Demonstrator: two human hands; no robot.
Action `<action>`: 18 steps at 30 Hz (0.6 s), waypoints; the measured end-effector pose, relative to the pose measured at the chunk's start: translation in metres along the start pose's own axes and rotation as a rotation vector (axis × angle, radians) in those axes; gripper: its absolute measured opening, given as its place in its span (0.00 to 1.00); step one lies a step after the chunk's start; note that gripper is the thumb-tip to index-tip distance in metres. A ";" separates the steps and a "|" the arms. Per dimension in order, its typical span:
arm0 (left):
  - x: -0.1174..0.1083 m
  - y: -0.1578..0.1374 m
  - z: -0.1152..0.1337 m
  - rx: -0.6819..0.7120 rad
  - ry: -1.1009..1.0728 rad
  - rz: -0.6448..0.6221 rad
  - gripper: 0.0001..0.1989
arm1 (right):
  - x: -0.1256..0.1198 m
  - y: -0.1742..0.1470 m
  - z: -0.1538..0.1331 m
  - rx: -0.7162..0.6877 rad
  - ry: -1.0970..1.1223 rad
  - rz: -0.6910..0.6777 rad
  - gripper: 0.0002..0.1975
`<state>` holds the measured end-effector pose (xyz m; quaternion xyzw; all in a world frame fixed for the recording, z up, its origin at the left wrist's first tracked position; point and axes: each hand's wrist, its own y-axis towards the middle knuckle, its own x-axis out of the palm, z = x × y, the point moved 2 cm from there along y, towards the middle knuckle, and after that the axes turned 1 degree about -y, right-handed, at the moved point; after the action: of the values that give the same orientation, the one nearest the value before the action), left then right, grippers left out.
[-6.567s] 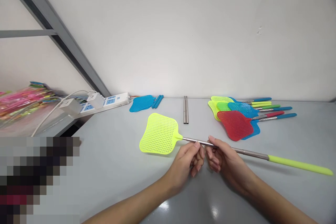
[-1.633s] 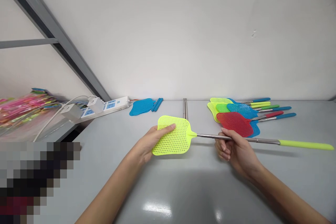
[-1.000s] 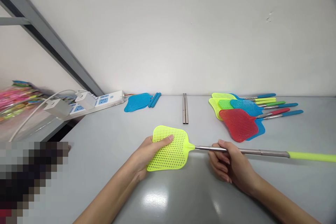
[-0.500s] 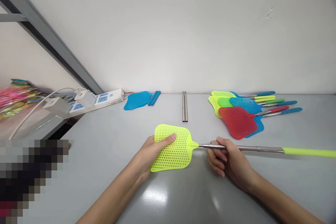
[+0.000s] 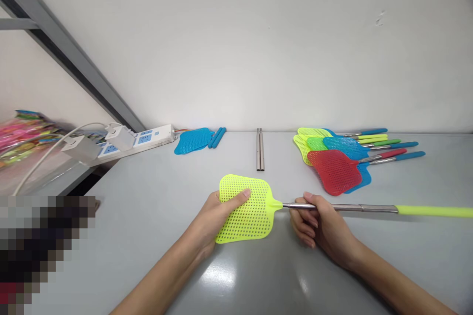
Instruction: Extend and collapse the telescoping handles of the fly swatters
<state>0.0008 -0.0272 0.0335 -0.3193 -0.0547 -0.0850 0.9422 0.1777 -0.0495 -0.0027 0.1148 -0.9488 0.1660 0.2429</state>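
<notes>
A yellow fly swatter with a perforated head lies level across the middle of the view, above the grey table. My left hand is closed on its head, thumb on top and fingers underneath, where they are hidden. My right hand pinches the metal rod between thumb and fingers, a little right of the head's neck. The rod runs on to a yellow grip that reaches the right edge. Beyond my right hand is a pile of finished-looking swatters, with a red swatter on top.
Two metal rods lie at the back centre of the table. Left of them are blue swatter heads and two blue grips. A white power strip with chargers and packaged goods are at far left. A wall stands behind.
The swatter's head and my left hand have shifted slightly to the right, toward my right hand. The visible rod between neck and right hand is a little shorter.
</notes>
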 end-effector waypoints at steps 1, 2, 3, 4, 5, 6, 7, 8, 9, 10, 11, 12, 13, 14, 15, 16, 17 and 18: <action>0.000 0.000 0.000 0.009 0.000 0.000 0.21 | 0.000 0.000 0.000 0.001 -0.003 0.002 0.20; 0.001 0.000 0.000 0.016 -0.001 -0.001 0.20 | 0.000 0.000 0.000 0.001 -0.006 0.004 0.20; 0.001 0.000 0.000 0.022 -0.003 -0.003 0.20 | 0.000 0.000 0.000 0.000 -0.010 0.005 0.20; 0.001 -0.001 0.000 0.025 -0.008 -0.004 0.20 | 0.000 0.000 0.000 -0.002 -0.013 0.007 0.20; 0.001 -0.001 0.000 0.029 -0.012 -0.003 0.20 | 0.000 0.000 0.000 -0.004 -0.015 0.007 0.20; 0.002 -0.001 0.000 0.033 -0.017 -0.002 0.20 | 0.000 0.000 0.000 -0.004 -0.016 0.006 0.20; 0.002 -0.001 0.000 0.038 -0.022 0.000 0.20 | 0.001 0.000 0.000 -0.003 -0.016 0.004 0.20; 0.002 -0.001 0.000 0.043 -0.026 0.002 0.20 | 0.001 0.000 0.000 -0.003 -0.014 0.003 0.20; 0.002 -0.001 0.000 0.045 -0.028 0.004 0.20 | 0.001 0.000 0.000 -0.003 -0.012 0.004 0.20; 0.003 -0.001 0.000 0.045 -0.027 0.007 0.20 | 0.001 0.000 -0.001 -0.005 -0.012 0.007 0.20; 0.003 -0.001 -0.001 0.042 -0.025 0.009 0.20 | 0.002 0.000 -0.001 -0.008 -0.012 0.009 0.20; 0.003 -0.001 -0.001 0.040 -0.023 0.010 0.20 | 0.002 0.000 -0.001 -0.012 -0.014 0.011 0.20; 0.003 -0.001 -0.001 0.038 -0.021 0.010 0.20 | 0.003 0.000 -0.001 -0.014 -0.016 0.012 0.20; 0.003 -0.001 0.000 0.039 -0.018 0.010 0.20 | 0.003 0.000 -0.002 -0.013 -0.019 0.014 0.20; 0.004 -0.001 0.000 0.043 -0.016 0.008 0.20 | 0.003 0.000 -0.002 -0.011 -0.022 0.014 0.20; 0.004 -0.001 0.000 0.049 -0.015 0.007 0.20 | 0.003 0.000 -0.002 -0.010 -0.024 0.015 0.20; 0.004 -0.001 0.001 0.054 -0.014 0.007 0.20 | 0.003 -0.001 -0.002 -0.010 -0.024 0.015 0.20; 0.004 -0.002 0.001 0.057 -0.013 0.007 0.20 | 0.003 -0.001 -0.002 -0.011 -0.021 0.012 0.20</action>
<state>0.0048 -0.0284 0.0359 -0.2929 -0.0622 -0.0781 0.9509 0.1762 -0.0495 0.0010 0.1094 -0.9529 0.1611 0.2325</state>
